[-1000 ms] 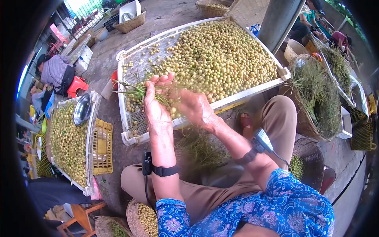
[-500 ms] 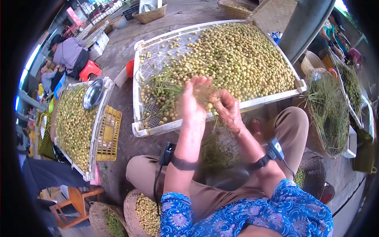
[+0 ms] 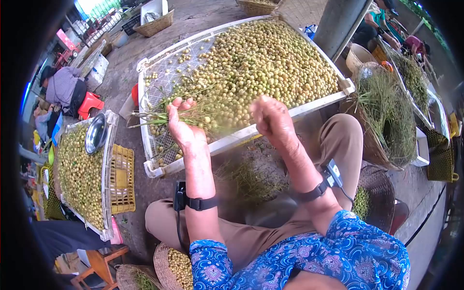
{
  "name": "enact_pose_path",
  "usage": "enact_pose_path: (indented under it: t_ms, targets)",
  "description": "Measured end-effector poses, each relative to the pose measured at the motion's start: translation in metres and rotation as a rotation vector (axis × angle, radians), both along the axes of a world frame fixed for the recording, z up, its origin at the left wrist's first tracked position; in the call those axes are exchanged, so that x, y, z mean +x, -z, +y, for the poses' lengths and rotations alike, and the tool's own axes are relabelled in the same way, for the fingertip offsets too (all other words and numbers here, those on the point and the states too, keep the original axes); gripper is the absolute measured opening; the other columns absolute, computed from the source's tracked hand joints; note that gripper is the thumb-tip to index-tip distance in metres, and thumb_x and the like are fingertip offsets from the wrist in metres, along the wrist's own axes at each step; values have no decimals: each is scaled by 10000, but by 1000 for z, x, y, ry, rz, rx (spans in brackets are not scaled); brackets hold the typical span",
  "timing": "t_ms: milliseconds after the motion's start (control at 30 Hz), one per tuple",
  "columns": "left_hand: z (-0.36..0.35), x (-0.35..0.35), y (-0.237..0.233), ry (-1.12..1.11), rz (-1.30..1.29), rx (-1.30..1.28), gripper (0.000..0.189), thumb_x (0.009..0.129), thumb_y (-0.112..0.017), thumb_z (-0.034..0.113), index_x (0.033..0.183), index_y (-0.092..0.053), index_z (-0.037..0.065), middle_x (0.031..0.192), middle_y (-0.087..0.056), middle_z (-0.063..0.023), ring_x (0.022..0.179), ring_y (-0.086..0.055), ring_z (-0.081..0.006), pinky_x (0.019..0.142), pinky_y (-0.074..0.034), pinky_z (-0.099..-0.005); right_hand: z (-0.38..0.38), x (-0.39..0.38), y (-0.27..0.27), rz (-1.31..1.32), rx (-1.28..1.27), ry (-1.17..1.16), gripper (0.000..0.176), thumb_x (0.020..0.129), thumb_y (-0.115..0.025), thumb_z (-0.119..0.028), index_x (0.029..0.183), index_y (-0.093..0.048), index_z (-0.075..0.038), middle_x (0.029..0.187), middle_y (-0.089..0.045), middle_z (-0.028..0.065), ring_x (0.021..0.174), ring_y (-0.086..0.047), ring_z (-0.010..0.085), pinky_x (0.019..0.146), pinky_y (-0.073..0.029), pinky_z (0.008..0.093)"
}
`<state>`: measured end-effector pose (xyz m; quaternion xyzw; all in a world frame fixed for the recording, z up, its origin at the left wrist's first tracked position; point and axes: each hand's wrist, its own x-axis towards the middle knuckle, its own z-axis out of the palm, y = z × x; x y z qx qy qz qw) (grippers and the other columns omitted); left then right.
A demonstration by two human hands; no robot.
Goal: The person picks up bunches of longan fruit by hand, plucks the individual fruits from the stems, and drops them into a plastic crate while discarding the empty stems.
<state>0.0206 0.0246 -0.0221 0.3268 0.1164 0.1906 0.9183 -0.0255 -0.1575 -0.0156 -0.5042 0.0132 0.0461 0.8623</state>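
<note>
In the head view my left hand (image 3: 186, 126) is closed around a bunch of thin green stems (image 3: 157, 117), palm up over the near left part of a white mesh tray (image 3: 224, 144). The stems stick out on both sides of the hand, and the side toward my right hand is blurred. Small round yellow-green fruits (image 3: 270, 63) are heaped in the tray. My right hand (image 3: 272, 117) is apart from the bunch, above the tray's near rim. Its fingers are curled in; whatever they hold, if anything, is hidden.
At left, a second tray of fruits (image 3: 79, 176) bears a metal bowl (image 3: 95, 134) beside a yellow crate (image 3: 122, 179). A basket of stems (image 3: 386, 113) stands right. Loose stems (image 3: 251, 181) lie on the floor before me. A metal post (image 3: 338, 26) rises behind the tray. Other people sit farther off.
My hands were close together at the bunch. Now they are apart: the left has moved left with the stems, the right lies farther right. The whole view has shifted slightly.
</note>
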Motion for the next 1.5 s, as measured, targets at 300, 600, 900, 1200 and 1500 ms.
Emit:
enact_pose_path:
  t_ms: [300, 600, 900, 1200, 1500]
  targets:
    - [-25, -14, -4, 22, -70, 204, 268, 885, -404, 262, 905, -507, 15, 664, -457, -34, 790, -526, -178, 762, -419, -357, 55, 4, 12, -362, -776, 82, 242, 744, -616, -252, 739, -553, -19, 535, -507, 85, 503, -484, 155, 485, -385, 318]
    - [-2, -1, -2, -78, -23, 132, 305, 910, -336, 297, 904, -449, 14, 545, -320, -2, 644, -476, -182, 777, -472, -390, 33, 1, 21, -259, -144, -79, 173, 829, -536, -200, 740, -533, -51, 533, -455, -23, 412, -365, 60, 356, -281, 208]
    - [-1, -3, -8, -109, -16, 92, 312, 906, -348, 309, 909, -455, 16, 546, -357, -7, 712, -518, -207, 798, -449, -413, 53, -11, 18, -385, -518, 49, 135, 826, -525, -171, 850, -541, -39, 521, -411, -38, 482, -377, 31, 421, -315, 215]
    - [-16, -10, -4, -109, -55, 122, 300, 904, -366, 278, 908, -468, -4, 585, -361, -8, 683, -501, -179, 725, -425, -333, 59, -13, 9, -513, -942, 59, 218, 756, -590, -124, 950, -526, -48, 776, -568, 146, 694, -574, 255, 632, -450, 338]
    - [-5, -6, -8, -184, -35, 214, 284, 912, -345, 254, 898, -475, 2, 560, -336, -1, 657, -504, -184, 749, -454, -357, 46, -6, 22, -535, -701, 141, 98, 795, -534, -141, 805, -536, -43, 575, -523, 68, 452, -484, 140, 414, -378, 286]
